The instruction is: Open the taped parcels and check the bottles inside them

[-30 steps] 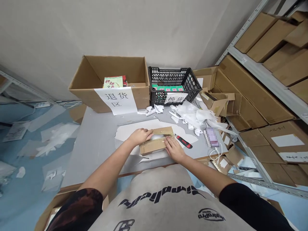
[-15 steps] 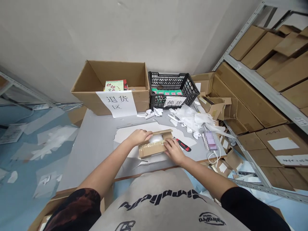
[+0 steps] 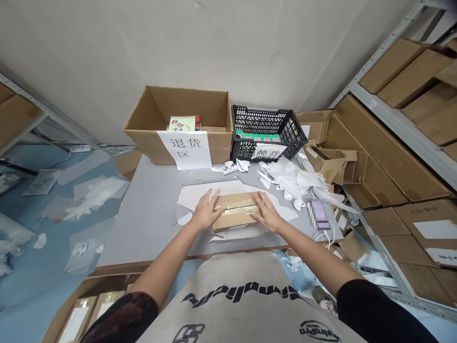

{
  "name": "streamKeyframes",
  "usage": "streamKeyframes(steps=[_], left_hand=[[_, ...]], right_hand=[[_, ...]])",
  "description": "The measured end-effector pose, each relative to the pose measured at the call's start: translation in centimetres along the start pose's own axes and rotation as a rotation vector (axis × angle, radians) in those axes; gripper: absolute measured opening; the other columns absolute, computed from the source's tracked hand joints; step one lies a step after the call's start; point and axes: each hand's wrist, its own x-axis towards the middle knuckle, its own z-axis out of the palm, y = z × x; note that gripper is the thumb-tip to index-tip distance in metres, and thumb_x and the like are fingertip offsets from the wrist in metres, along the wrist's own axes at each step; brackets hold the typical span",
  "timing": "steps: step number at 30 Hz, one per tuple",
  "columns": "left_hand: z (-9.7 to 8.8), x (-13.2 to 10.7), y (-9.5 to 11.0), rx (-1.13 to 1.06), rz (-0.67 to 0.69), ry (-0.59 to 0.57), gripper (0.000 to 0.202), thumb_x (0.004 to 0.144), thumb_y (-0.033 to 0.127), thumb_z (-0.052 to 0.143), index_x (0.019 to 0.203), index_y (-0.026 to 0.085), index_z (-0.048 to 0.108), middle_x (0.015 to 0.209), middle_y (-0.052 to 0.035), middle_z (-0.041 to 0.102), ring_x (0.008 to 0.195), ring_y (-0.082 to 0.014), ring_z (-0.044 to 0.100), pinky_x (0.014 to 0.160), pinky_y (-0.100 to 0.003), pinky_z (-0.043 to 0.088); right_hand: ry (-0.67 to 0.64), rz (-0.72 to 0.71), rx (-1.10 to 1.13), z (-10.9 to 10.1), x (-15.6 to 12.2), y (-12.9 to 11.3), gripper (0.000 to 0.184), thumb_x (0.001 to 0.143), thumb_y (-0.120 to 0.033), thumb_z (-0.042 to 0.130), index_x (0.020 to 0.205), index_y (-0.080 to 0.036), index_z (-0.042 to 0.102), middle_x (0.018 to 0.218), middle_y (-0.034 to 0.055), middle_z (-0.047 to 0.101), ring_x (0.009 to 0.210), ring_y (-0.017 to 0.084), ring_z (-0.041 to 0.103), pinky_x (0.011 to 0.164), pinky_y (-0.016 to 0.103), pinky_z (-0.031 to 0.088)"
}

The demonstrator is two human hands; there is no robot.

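A small cardboard box point(image 3: 235, 215) with shiny clear tape along its seam lies on the table in front of me, its top flaps down. At its left end is my left hand point(image 3: 206, 210), thumb on the top and fingers along the side. My right hand point(image 3: 267, 213) spans the right end, its fingers spread over the edge. The box is held between both hands. Under it lies a torn white sheet point(image 3: 189, 196) stuck on the grey table point(image 3: 143, 224). What is inside the box is hidden.
Behind stand a large open carton point(image 3: 143, 143) with a paper sign and a black plastic crate point(image 3: 303, 138) holding green boxes. White paper scraps point(image 3: 285, 174) lie at the right, near a phone point(image 3: 319, 214) with a white cable. Shelving point(image 3: 371, 102) with cartons rises on the right.
The box's raised flap has come down, covering the white contents. Both hands have shifted to the box's two ends. The red and black utility knife is out of sight now. My view has turned slightly left.
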Motion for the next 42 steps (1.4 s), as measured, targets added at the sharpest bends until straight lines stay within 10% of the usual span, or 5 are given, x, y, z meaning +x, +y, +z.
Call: streamKeyframes(steps=[5,15,21,33,42], left_hand=[[0.8,-2.6,-0.5,-0.694,-0.559,-0.267,0.089,0.085,0.079,0.033,0.156,0.034,0.003,0.145,-0.0139,0.048,0.100,-0.0288,0.067,0.074,-0.042,0.056],[3.0,-0.9,-1.4,-0.857,-0.078,0.023,0.091,0.082,0.041,0.070,0.153,0.036,0.014,0.158,-0.0062,0.029,0.140,-0.0233,0.038,0.104,-0.035,0.044],[7.5,-3.0,-2.7,-0.764,-0.216,-0.029,0.092,0.077,0.033,0.072,0.153,0.032,0.019,0.153,-0.0079,0.036,0.139,-0.0273,0.039,0.102,-0.040,0.047],[3.2,-1.5,-1.7,-0.949,-0.637,-0.433,0.084,0.075,0.064,0.069,0.146,0.040,0.030,0.146,-0.0110,0.045,0.126,-0.0332,0.052,0.081,-0.046,0.058],[5.1,-1.7,-1.4,-0.999,-0.644,-0.291,0.076,0.077,0.061,0.068,0.141,0.036,0.035,0.141,-0.0097,0.051,0.113,-0.0245,0.062,0.082,-0.038,0.058]], right_hand=[[-0.058,0.619,0.598,0.7,0.9,-0.2,0.075,0.087,-0.071,0.040,0.147,-0.026,0.037,0.141,0.0138,0.053,0.121,0.032,0.056,0.096,0.055,0.047],[0.180,0.337,1.157,1.0,0.8,1.7,0.060,0.063,-0.032,0.077,0.115,-0.029,0.049,0.115,0.0032,0.068,0.106,0.024,0.064,0.089,0.039,0.052],[0.061,0.380,1.075,4.0,-1.5,3.9,0.062,0.065,-0.032,0.071,0.122,-0.028,0.045,0.132,0.0084,0.058,0.107,0.026,0.063,0.081,0.042,0.055],[-0.067,0.526,1.041,5.1,-2.3,3.9,0.060,0.088,-0.057,0.052,0.144,-0.042,0.037,0.126,0.0074,0.063,0.096,0.021,0.067,0.072,0.043,0.057],[0.063,0.574,1.161,5.3,-1.8,3.6,0.063,0.079,-0.050,0.068,0.137,-0.035,0.050,0.123,0.0102,0.066,0.099,0.027,0.069,0.073,0.042,0.059]])
